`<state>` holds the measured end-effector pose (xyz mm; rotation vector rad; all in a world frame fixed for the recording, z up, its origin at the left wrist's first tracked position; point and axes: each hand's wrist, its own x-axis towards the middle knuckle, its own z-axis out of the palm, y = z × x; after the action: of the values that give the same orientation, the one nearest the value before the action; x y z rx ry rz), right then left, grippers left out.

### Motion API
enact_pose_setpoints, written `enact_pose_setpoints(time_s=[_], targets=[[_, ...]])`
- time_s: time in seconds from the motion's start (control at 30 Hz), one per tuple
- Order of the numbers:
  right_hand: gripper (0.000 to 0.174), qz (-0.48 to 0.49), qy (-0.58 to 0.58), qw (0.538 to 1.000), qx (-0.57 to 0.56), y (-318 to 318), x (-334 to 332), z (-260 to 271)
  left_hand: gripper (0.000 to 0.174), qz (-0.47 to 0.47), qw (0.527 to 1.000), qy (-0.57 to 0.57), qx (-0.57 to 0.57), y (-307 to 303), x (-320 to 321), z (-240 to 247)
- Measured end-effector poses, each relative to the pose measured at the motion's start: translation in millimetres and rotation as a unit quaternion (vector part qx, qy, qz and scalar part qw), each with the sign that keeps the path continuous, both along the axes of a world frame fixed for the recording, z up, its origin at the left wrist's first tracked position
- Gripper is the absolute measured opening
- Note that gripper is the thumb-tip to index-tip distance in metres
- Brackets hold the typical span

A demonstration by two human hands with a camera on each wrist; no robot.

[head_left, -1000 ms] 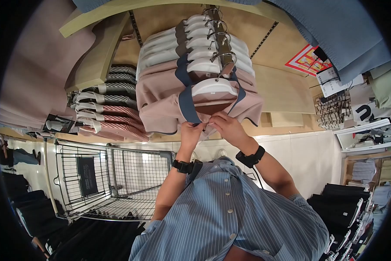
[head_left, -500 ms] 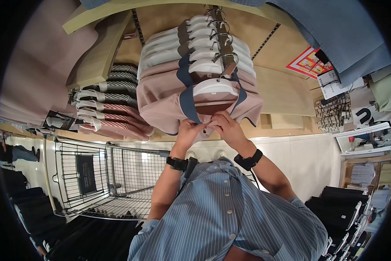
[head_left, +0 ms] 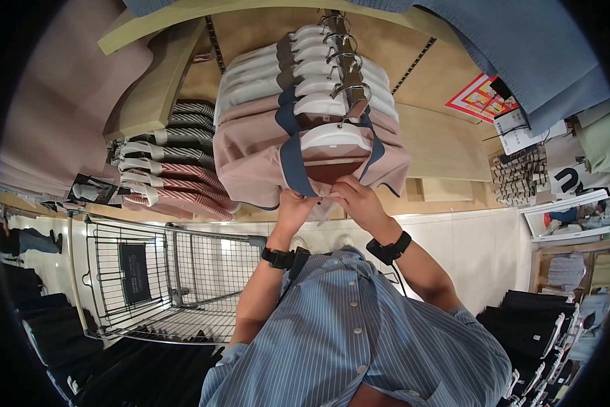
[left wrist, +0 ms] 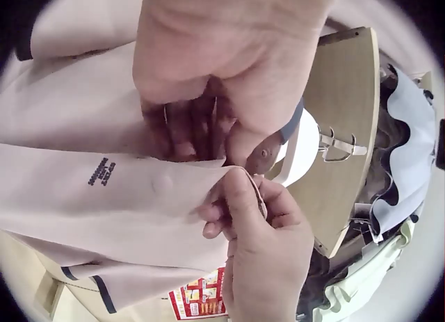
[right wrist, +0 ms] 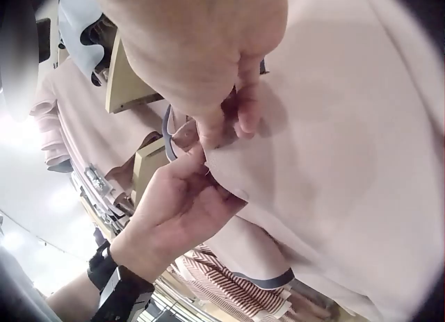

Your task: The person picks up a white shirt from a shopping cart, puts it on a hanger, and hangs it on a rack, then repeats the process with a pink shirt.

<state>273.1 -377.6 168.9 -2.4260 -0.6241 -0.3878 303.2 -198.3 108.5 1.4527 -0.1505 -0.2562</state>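
A pink polo shirt (head_left: 254,169) with a navy collar (head_left: 292,168) hangs on a white hanger (head_left: 335,138) at the front of a rail. Just below the collar, both hands meet at its front opening. My left hand (head_left: 293,211) pinches one edge of the opening, its curled fingers partly hidden by fabric. Close beside it, my right hand (head_left: 360,205) grips the cloth edge between thumb and fingers, seen plainly in the left wrist view. Small dark printing (left wrist: 99,171) shows on the shirt there.
More polo shirts (head_left: 250,81) hang behind on the same rail. Striped shirts (head_left: 176,166) hang to the left. A wire shopping cart (head_left: 203,271) stands at lower left, and dark garments (head_left: 525,325) hang at lower right. A wooden shelf edge (head_left: 149,88) juts out at upper left.
The left forearm has shifted slightly left since a second ago. Both hands stay at the front opening, with small finger movements and the cloth edge held a little differently.
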Motion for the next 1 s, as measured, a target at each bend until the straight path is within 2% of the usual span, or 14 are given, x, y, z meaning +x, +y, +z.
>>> enact_pose_setpoints(time_s=[0.2, 0.4, 0.5, 0.6, 0.7, 0.8, 0.9, 0.93, 1.0], targets=[[0.023, -0.018, 0.046, 0.999, 0.016, 5, 0, 1, 0.009, -0.046, 0.999, 0.005, 0.017, 7, 6, -5], [0.02, -0.052, 0.088, 0.995, 0.002, 7, 6, 2, 0.006, -0.061, 0.996, 0.05, -0.032, 10, 7, 0], [0.018, -0.067, 0.065, 0.996, -0.017, 8, 8, 8, 0.006, -0.057, 0.998, -0.008, 0.001, 10, 10, 12], [0.018, -0.079, 0.015, 0.995, -0.056, 3, 3, 24, 0.011, 0.036, 0.992, -0.109, 0.046, 5, 14, 3], [0.021, -0.043, -0.028, 0.995, -0.083, -14, 3, 36, 0.017, 0.056, 0.986, -0.095, 0.124, 12, 6, 15], [0.021, 0.004, -0.042, 0.993, -0.114, -23, -2, 43, 0.023, 0.097, 0.911, -0.136, 0.378, 17, -18, 55], [0.02, 0.017, -0.039, 0.992, -0.118, -24, -3, 43, 0.032, 0.062, 0.872, -0.392, 0.287, 13, -27, 73], [0.02, 0.02, -0.034, 0.993, -0.115, -23, -4, 42, 0.039, 0.03, 0.86, -0.382, 0.338, 12, -25, 91], [0.02, 0.009, -0.015, 0.996, -0.093, -20, -7, 44, 0.035, 0.014, 0.815, -0.425, 0.394, 10, -11, 94]])
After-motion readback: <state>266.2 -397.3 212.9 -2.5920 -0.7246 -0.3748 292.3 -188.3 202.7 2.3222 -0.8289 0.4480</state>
